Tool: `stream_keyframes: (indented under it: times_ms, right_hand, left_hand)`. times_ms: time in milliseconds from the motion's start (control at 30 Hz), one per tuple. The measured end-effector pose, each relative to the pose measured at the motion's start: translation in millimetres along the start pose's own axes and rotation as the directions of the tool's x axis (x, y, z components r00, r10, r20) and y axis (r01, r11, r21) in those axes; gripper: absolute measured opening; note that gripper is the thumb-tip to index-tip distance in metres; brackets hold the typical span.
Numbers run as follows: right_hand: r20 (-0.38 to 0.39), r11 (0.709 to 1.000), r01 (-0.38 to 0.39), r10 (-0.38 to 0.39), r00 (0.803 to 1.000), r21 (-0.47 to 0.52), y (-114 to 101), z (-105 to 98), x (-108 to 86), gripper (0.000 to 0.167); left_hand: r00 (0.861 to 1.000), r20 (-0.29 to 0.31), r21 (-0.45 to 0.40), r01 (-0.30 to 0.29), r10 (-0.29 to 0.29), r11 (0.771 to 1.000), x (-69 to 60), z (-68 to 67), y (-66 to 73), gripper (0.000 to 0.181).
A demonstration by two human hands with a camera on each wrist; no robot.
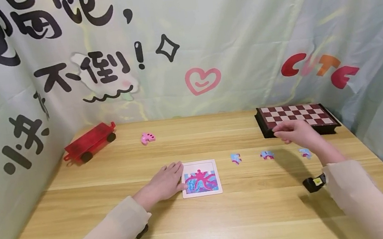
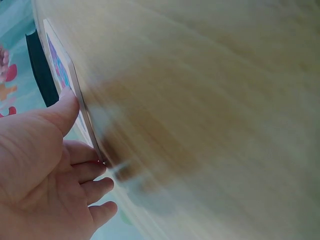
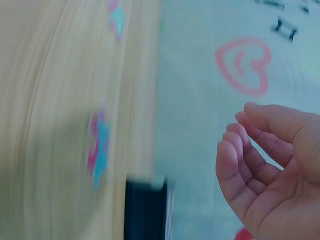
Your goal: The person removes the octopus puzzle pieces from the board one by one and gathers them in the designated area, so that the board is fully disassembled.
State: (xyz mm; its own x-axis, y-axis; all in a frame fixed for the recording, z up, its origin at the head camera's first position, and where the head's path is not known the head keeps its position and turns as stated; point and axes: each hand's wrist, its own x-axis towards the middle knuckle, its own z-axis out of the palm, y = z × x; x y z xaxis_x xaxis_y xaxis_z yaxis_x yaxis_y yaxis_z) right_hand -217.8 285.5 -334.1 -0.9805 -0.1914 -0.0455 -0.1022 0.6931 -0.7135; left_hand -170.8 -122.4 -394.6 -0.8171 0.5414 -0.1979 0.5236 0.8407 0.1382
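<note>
A jigsaw puzzle tray (image 1: 198, 166) with a pale frame lies flat on the table. Joined pieces (image 1: 202, 182) fill its lower part, showing a pink tentacled creature on blue and purple; the top strip is bare. My left hand (image 1: 165, 181) rests against the tray's left edge, fingers extended, the thumb over the frame. Above the table at the right, my right hand (image 1: 295, 133) hovers with loosely bent fingers and nothing between them. Below and around it lie three loose puzzle pieces: one to the left (image 1: 236, 158), a middle piece (image 1: 266, 155) and a right piece (image 1: 305, 153).
A folding chessboard (image 1: 296, 115) sits at the back right, behind my right hand. At the back left stands a red toy wagon (image 1: 91, 142) with dark wheels. A pink piece (image 1: 147, 138) lies to its right. Printed cloth (image 1: 232, 47) hangs around the table.
</note>
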Motion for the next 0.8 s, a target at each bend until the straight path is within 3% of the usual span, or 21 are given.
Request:
stream_keyframes:
  times_ms: [300,633,800]
  right_hand:
    - [0.101,0.981,0.168,-0.177,0.979,0.092,-56.2,54.3,17.5,0.025]
    - [0.268,0.954,0.272,-0.297,0.916,0.128,-88.1,123.6,24.0,0.020]
    - [0.318,0.941,0.330,-0.338,0.886,0.080,-96.1,153.2,25.3,0.020]
  left_hand:
    - [1.000,0.013,0.020,0.010,-0.011,1.000,1.4,0.2,1.0,0.070]
    - [1.000,0.023,0.037,0.009,-0.009,0.999,2.3,-0.6,3.0,0.070]
    - [0.999,0.032,0.032,0.025,-0.026,0.999,1.8,-1.5,3.3,0.071]
